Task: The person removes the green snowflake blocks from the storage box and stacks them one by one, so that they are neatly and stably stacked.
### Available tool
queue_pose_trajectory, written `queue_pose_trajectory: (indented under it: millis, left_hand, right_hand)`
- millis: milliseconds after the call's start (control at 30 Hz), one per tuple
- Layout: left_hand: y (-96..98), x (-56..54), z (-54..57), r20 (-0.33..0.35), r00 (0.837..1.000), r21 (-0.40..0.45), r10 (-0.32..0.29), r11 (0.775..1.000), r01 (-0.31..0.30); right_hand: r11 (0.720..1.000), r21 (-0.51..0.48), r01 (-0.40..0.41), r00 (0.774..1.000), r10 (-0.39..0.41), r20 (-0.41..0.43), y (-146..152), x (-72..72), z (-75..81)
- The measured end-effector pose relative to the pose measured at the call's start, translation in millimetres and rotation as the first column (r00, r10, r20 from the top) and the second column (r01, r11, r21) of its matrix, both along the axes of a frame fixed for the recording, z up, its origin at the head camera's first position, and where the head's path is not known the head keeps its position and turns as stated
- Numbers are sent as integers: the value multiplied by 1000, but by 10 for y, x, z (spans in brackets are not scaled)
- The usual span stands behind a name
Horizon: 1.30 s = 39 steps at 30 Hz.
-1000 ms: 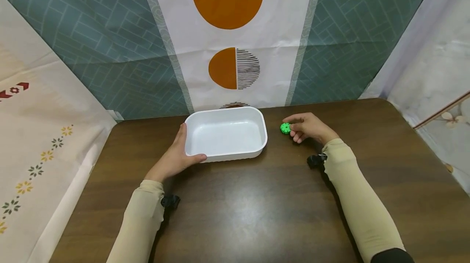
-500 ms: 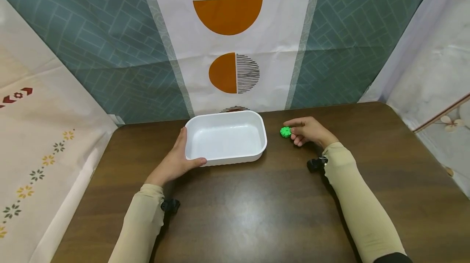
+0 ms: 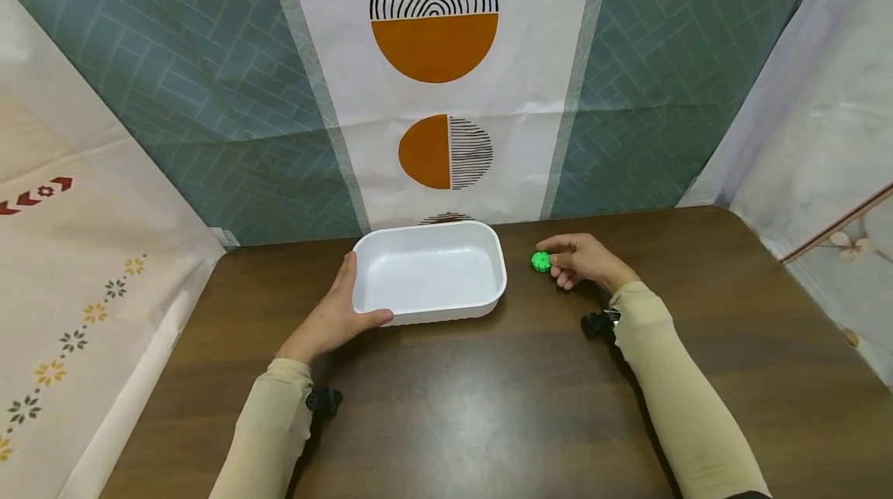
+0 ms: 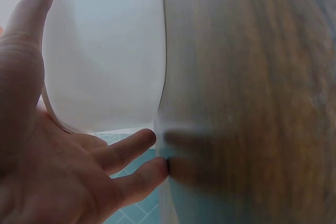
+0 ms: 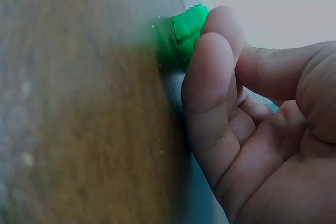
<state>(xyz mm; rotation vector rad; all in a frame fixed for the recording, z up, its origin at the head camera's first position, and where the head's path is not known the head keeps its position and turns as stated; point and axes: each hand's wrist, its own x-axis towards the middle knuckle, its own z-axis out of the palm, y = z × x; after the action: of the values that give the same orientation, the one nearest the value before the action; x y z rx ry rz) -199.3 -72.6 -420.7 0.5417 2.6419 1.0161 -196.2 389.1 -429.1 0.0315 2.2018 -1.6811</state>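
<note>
A white rectangular tray [image 3: 429, 270] with rounded corners lies on the brown table, and nothing is seen inside it in the head view. My left hand [image 3: 331, 317] holds its near left corner, the thumb along the near wall and the fingers along the left end. In the left wrist view, two fingertips [image 4: 142, 139] reach down to the tabletop beside the tray [image 4: 107, 51]. To the right of the tray, my right hand [image 3: 582, 260] pinches a small green round piece [image 3: 540, 261] with a notched edge. The right wrist view shows this green piece [image 5: 188, 30] at the fingertips, close against the table.
The brown table [image 3: 460, 406] stretches in front of both arms. Behind its far edge hangs a patterned cloth [image 3: 446, 150]. A flowered cloth [image 3: 105, 251] stands at the left and a pale one [image 3: 823, 135] at the right.
The table, tray and both hands sit slightly lower in the head view, as the camera has tilted up. Both hands keep their hold with no clear movement against the table.
</note>
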Motion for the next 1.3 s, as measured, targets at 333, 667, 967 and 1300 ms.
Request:
queue_pose_trajectory:
  millis: [333,667,967,1300]
  left_hand:
    - [-4,-131,86,-19,1000,0,2,1000,-2]
    - [29,-132,133,-3,1000,-13,-1,1000,1]
    - [28,-130,162,1,1000,-6,7,1000,-7]
    - [48,-132,136,3,1000,-2,8,1000,-8]
  right_hand:
    - [1000,10,0,999,0,-33,-8,-187,70]
    - [1000,24,2,1000,-1,-27,-1,-169,110]
    - [1000,26,8,1000,-7,-23,-26,-173,150]
    - [1000,27,14,1000,-13,-15,5,-146,149]
